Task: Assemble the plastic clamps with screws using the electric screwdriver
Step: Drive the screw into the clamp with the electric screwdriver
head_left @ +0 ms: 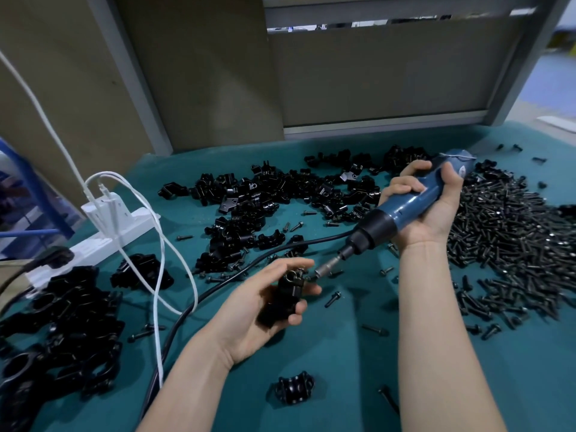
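Mid-batch, we judge. The left hand (268, 304) has its grip curled round one black clamp (285, 294), held up off the table (343, 353). The right hand (433, 207) has its grip wrapped on the electric screwdriver (405, 210), with the bit (324, 269) at the clamp's upper end. We can't tell if it's touching the screw or just short. We judge this clamp is being fastened, not finished.

What look like assembled clamps sit in a done pile (62, 322) at far left. Left to do: a big heap of loose clamp halves (280, 194) across the back middle and a large screw heap (514, 244) on the right, so we judge plenty remains. One clamp piece (294, 389) lies near the front, and stray screws (333, 299) are scattered about.

Room: there's open teal surface between and below the forearms. The left side is crowded by the power strip (118, 226), looping white cables (159, 275) and a black cord (233, 275) passing just behind the left hand, a likely snag if the tool swings wide. The back is closed off by a panel (374, 73). The screw heap runs out of view on the right, so we can't see that edge.
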### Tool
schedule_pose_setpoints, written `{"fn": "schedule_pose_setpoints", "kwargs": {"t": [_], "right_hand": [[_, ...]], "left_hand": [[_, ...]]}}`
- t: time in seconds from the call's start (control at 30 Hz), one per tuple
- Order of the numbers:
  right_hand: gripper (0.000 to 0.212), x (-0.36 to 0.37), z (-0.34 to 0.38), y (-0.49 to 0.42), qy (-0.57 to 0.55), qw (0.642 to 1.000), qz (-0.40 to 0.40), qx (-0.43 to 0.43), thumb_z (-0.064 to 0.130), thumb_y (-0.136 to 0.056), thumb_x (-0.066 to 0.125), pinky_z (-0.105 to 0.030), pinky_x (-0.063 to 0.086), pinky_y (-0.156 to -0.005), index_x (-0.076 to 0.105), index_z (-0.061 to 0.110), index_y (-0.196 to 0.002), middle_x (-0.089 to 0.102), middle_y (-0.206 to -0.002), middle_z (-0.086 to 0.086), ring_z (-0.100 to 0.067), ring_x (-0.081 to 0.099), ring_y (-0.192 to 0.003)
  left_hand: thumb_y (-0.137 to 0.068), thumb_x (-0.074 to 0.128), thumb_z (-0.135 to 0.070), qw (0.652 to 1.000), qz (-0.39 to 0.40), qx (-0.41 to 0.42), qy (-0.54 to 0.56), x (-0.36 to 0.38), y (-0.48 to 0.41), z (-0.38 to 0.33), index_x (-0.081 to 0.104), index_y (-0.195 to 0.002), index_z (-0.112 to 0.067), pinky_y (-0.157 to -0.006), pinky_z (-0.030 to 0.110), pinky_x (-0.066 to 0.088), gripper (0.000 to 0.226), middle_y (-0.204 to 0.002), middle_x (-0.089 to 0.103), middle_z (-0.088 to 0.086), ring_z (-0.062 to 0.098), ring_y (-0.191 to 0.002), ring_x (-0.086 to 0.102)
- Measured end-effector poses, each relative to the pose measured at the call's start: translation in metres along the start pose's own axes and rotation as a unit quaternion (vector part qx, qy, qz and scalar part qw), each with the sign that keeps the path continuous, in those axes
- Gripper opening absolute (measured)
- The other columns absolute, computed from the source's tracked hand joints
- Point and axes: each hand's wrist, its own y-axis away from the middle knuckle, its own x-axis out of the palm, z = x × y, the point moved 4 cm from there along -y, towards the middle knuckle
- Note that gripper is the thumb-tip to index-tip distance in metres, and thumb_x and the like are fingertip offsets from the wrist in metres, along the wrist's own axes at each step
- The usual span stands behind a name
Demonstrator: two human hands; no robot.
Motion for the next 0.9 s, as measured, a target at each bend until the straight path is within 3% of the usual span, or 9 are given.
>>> {"fn": "schedule_pose_setpoints", "kwargs": {"t": [0.13, 0.3, 0.5, 0.67, 0.77, 0.9], "right_hand": [[0.018, 0.009, 0.006, 0.001, 0.067, 0.997, -0.024, -0.017, 0.034, -0.076, 0.058, -0.014, 0.042, -0.048, 0.051, 0.019, -0.083, 0.059, -0.075, 0.01, -0.003, 0.047, -0.046], [0.015, 0.025, 0.011, 0.006, 0.151, 0.986, -0.045, -0.046, 0.032, -0.083, 0.057, -0.017, 0.043, -0.048, 0.053, 0.018, -0.078, 0.059, -0.075, 0.01, -0.004, 0.045, -0.048], [0.014, 0.049, 0.011, 0.013, 0.261, 0.959, -0.055, -0.096, 0.027, -0.088, 0.059, -0.021, 0.043, -0.05, 0.052, 0.017, -0.08, 0.061, -0.073, 0.007, -0.007, 0.048, -0.049], [0.017, 0.065, -0.003, 0.017, 0.315, 0.94, -0.049, -0.119, 0.023, -0.088, 0.06, -0.022, 0.044, -0.049, 0.057, 0.018, -0.072, 0.062, -0.069, 0.004, -0.01, 0.049, -0.047], [0.019, 0.068, -0.01, 0.017, 0.333, 0.934, -0.051, -0.122, 0.021, -0.089, 0.06, -0.023, 0.043, -0.049, 0.058, 0.017, -0.07, 0.062, -0.068, 0.002, -0.012, 0.049, -0.046], [0.015, 0.069, -0.015, 0.017, 0.339, 0.933, -0.044, -0.111, 0.02, -0.09, 0.059, -0.024, 0.044, -0.05, 0.054, 0.016, -0.076, 0.062, -0.068, 0.002, -0.012, 0.048, -0.047]], "left_hand": [[-0.077, 0.068, -0.034, 0.991, -0.053, 0.062, -0.105, -0.003, 0.0, -0.001, 0.061, -0.123, -0.045, -0.042, 0.019, 0.033, 0.047, -0.087, 0.061, 0.008, 0.014, -0.065, 0.051], [-0.07, 0.071, -0.038, 0.987, -0.091, 0.08, -0.103, -0.009, 0.001, -0.003, 0.074, -0.096, -0.016, -0.04, 0.016, 0.03, 0.034, -0.08, 0.056, 0.007, 0.008, -0.057, 0.046], [-0.086, 0.05, -0.052, 0.944, -0.157, 0.11, -0.268, -0.007, 0.002, -0.005, 0.063, -0.086, -0.026, -0.04, 0.018, 0.026, 0.03, -0.079, 0.055, 0.007, 0.01, -0.048, 0.04], [-0.096, 0.049, -0.038, 0.929, -0.168, 0.14, -0.299, -0.007, 0.001, -0.005, 0.057, -0.087, -0.025, -0.04, 0.017, 0.025, 0.018, -0.075, 0.053, 0.013, 0.007, -0.041, 0.028], [-0.099, 0.049, -0.035, 0.924, -0.166, 0.144, -0.312, -0.009, 0.001, -0.005, 0.057, -0.078, -0.027, -0.042, 0.022, 0.025, 0.024, -0.071, 0.067, 0.013, 0.012, -0.043, 0.029], [-0.097, 0.047, -0.039, 0.91, -0.178, 0.157, -0.339, -0.008, 0.001, -0.005, 0.054, -0.068, -0.035, -0.043, 0.022, 0.028, 0.03, -0.066, 0.069, 0.006, 0.012, -0.044, 0.033]]}}
